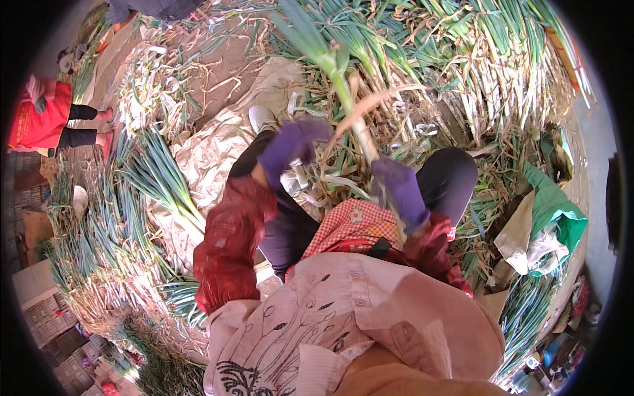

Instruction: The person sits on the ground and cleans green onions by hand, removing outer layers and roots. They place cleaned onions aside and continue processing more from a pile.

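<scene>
A large green onion [342,89] with a pale stalk and green leaves slants up and away before me. My right hand [402,193], in a purple glove, is closed around its lower end. My left hand [292,148], also purple-gloved, is to the left of the stalk with its fingers curled. A dry tan leaf [366,106] crosses the stalk, one end close to my left fingertips. Blur hides whether those fingers grip it. Peeled skins and dry leaves [346,183] lie between my knees, below both hands.
Unpeeled green onions [510,74] are heaped ahead and to the right. A bunch of cleaner onions [168,183] rests on a pale sheet [213,153] at my left, with more onion rows [114,237] beyond. A green sack [554,213] stands right. A person in a red apron [44,114] is far left.
</scene>
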Demonstrator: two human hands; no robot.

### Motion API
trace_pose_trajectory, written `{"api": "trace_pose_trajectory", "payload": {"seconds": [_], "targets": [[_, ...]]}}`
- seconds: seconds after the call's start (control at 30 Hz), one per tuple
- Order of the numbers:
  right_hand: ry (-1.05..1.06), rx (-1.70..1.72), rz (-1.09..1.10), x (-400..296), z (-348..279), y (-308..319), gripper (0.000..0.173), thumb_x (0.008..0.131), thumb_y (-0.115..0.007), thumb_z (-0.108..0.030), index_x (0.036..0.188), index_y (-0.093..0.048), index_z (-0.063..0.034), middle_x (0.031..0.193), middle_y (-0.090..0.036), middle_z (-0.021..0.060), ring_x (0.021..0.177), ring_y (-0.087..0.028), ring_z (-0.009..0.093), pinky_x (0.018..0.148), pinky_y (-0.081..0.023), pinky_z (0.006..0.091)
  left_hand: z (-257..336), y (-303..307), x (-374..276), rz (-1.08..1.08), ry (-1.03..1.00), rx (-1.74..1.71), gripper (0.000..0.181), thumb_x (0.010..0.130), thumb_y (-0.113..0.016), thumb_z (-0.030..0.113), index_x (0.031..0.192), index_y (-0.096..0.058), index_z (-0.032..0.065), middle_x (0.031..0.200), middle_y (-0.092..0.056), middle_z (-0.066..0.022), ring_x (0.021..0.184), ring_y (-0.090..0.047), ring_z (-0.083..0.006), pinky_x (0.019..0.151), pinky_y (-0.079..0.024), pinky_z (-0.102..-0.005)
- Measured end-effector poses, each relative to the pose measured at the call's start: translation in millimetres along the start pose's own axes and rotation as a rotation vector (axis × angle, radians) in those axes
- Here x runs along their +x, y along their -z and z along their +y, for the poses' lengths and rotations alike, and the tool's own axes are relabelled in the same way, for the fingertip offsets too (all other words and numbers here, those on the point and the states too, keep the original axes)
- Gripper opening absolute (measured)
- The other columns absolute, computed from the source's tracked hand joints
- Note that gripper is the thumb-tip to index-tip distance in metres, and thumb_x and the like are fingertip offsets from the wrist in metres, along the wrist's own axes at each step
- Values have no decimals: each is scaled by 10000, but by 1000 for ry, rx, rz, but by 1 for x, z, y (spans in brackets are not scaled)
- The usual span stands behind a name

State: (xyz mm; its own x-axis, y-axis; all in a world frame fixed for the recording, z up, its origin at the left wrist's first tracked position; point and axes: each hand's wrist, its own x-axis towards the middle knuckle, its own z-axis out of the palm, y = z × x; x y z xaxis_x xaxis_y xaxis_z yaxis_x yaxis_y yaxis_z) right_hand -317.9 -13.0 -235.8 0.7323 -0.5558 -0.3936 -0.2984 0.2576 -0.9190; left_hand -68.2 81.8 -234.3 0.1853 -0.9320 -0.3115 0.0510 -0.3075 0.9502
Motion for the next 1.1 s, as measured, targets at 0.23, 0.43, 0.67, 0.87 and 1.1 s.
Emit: {"api": "trace_pose_trajectory", "payload": {"seconds": [0.23,0.43,0.67,0.87,1.1], "targets": [[240,-151,-78,46,40,-25,226,928,-529,-189,943,-667,-11,687,-594,24,653,-572,79,553,-428,223,-25,46,81,379,-348,-320,362,946,-514,294,1139,-612,4,899,-636,-31,706,-575,-101,607,-457,-231],[842,-261,-20,157,-34,-52,282,860,-587,-216,976,-646,34,737,-624,100,666,-566,152,650,-448,277,3,30,74,408,-91,-536,268,913,-549,206,1043,-675,8,786,-617,-34,602,-536,-123,481,-412,-241],[624,-567,237,121,-29,-66,381,745,-685,-323,588,-490,-36,533,-450,139,455,-430,266,476,-365,363,5,40,66,464,-319,-274,263,870,-563,147,1019,-629,-60,965,-658,-162,855,-640,-230,737,-497,-291],[202,-755,-34,63,62,-17,291,766,-678,-337,737,-589,-62,555,-508,102,536,-554,272,539,-439,388,8,51,68,400,-220,-484,320,875,-561,178,1043,-607,-90,944,-659,-183,842,-645,-255,740,-516,-323],[392,-369,-3,141,-64,-49,322,720,-699,-362,720,-619,-50,601,-532,104,542,-493,249,515,-388,341,-2,47,80,337,-491,-167,338,913,-490,227,1039,-662,-35,935,-688,-147,837,-658,-199,722,-524,-292]]}}
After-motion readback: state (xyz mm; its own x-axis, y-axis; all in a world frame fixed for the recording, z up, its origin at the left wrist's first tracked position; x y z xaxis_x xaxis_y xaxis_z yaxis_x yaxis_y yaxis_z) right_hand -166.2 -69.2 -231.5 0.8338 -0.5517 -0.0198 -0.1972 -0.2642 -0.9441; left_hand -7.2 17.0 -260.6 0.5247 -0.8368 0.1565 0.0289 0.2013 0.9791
